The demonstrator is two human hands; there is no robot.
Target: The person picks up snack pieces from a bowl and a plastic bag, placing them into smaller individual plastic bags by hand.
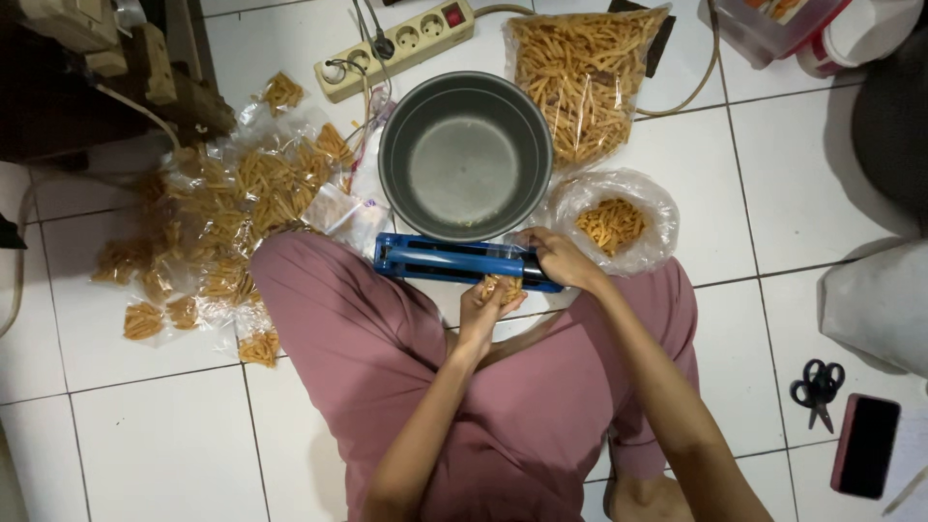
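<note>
A small snack bag [503, 286] sits at the front edge of a blue sealer [454, 261] on the tiled floor [164, 435], just ahead of the seated person's knees. The left hand [480, 307] pinches the bag from below, fingers closed on its filled part. The right hand [559, 257] rests curled on the sealer's dark handle end, pressed down over the bar; whether the bar is fully down cannot be told.

To seal well here, the bag's open lip should lie flat and straight across the bar, with the sticks kept clear of the seam, and the press should be even along the length.

Behind the sealer stands one empty grey pot [465, 155]. To its right are two open sacks of the orange-yellow sticks: a large sack [586, 82] and, nearer the right hand, a smaller sack [616, 222]. At the person's left lies a heap of filled bags [222, 217]; they overlap too much to count exactly, though well over ten show. One power strip [396, 46] lies behind the pot. Far right, one pair of scissors [818, 390] and one phone [865, 446] lie side by side, well apart from the work.
</note>
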